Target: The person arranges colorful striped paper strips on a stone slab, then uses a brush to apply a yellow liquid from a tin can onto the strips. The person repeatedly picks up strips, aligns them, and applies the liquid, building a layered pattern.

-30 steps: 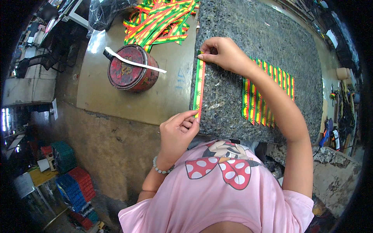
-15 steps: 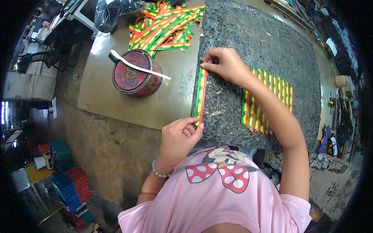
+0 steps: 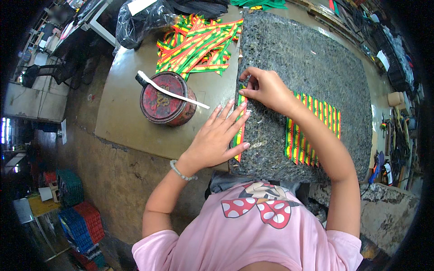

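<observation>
A red, yellow and green ribbon strip (image 3: pixel 241 132) with dark leaf shapes lies along the left edge of a rough grey-black board (image 3: pixel 307 58). My left hand (image 3: pixel 210 140) rests flat across it, fingers stretched and spread, thumb near the strip's near end. At its far end, my right hand (image 3: pixel 271 92) pinches the strip between thumb and fingers. Under my right forearm, several matching strips (image 3: pixel 312 131) lie side by side on the board, partly hidden by the arm. A loose pile of such strips (image 3: pixel 199 47) sits beyond, on the brownish table (image 3: pixel 120 108).
Left of the board stands a round, stained red tin (image 3: pixel 167 108) with a white-handled brush (image 3: pixel 181 96) across its lid. Behind are a black plastic bag (image 3: pixel 140 27), black straps (image 3: pixel 199 8) and green strips (image 3: pixel 260 3). Coloured stacks (image 3: pixel 81 223) stand at the lower left.
My left hand has let go of its pinch at the strip's near end and now lies spread over the strip. My right hand still pinches the far end. The view has shifted slightly.
</observation>
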`<state>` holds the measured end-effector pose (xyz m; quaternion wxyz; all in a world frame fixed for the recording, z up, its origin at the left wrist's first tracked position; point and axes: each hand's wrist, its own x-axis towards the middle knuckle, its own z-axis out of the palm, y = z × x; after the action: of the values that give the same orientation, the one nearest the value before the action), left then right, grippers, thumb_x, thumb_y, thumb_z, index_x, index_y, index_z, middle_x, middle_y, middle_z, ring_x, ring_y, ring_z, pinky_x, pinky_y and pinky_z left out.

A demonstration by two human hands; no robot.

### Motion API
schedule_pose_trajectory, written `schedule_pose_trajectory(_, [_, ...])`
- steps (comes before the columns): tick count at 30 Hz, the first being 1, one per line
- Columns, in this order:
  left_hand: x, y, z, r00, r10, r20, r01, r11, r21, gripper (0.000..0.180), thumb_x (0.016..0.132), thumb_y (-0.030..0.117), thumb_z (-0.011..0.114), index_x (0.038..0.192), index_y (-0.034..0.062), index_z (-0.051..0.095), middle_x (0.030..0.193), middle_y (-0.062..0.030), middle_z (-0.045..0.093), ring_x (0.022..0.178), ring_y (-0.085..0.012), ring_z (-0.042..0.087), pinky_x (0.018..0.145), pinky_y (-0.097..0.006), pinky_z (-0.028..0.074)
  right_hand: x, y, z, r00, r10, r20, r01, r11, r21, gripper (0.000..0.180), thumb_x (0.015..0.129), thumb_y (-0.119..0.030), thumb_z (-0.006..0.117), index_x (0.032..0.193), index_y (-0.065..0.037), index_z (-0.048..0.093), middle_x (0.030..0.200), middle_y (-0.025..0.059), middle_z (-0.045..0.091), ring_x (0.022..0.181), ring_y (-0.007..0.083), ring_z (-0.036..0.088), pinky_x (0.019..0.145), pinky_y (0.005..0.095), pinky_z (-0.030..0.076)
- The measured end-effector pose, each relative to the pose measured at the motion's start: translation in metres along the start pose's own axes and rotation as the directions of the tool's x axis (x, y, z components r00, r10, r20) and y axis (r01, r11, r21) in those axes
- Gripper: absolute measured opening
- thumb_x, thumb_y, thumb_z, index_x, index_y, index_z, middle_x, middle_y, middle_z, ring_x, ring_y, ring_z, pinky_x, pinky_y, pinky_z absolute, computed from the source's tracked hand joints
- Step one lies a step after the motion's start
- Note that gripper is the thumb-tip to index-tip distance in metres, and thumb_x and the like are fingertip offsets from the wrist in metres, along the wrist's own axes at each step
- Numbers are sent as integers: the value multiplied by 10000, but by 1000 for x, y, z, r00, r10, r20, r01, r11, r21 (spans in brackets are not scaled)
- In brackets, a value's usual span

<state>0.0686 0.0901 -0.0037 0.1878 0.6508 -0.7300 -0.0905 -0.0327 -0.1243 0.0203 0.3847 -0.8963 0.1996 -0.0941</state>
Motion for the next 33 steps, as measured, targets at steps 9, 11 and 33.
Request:
schedule_pose_trajectory(9, [-1,0,6,999,-36,-26,37,999,29,584,1043,350,450,1535,47,365,1632,-103,314,1509,-364,258,1229,-525,178,52,-2,0,972,-195,-130,137,923,-359,330,858,-324,750,952,-8,730,928,197,697,892,375,692,786,478,555])
schedule_pose_trajectory(11, [-1,1,5,999,-39,-31,40,999,30,572,1044,335,447,1532,47,368,1633,-98,314,1508,-365,262,1228,-525,182,64,-4,12,985,-149,-82,88,860,-503,339,878,-347,741,1014,-36,746,943,174,697,907,358,695,803,465,552])
schedule_pose_trajectory(33, [5,-6,-1,1000,-7,9,6,999,35,651,1016,376,513,1546,39,344,1636,-176,269,1517,-401,213,1236,-525,155,-49,0,-49,970,205,-129,-121,871,475,271,983,-132,628,1200,24,666,848,37,665,771,108,653,714,266,540])
